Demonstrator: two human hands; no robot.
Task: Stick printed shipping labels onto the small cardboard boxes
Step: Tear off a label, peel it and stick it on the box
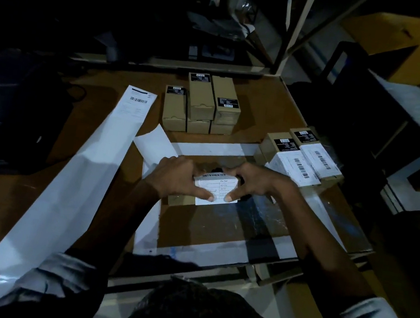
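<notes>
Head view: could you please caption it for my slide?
Both hands press a shipping label onto a small cardboard box.

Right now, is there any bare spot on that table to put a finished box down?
Yes. Bare brown board lies just below the hands, inside the white tape border. More bare table shows right of the unlabelled stack, above the labelled boxes. It is crowded around both hands and left, where the label strip lies.
</notes>
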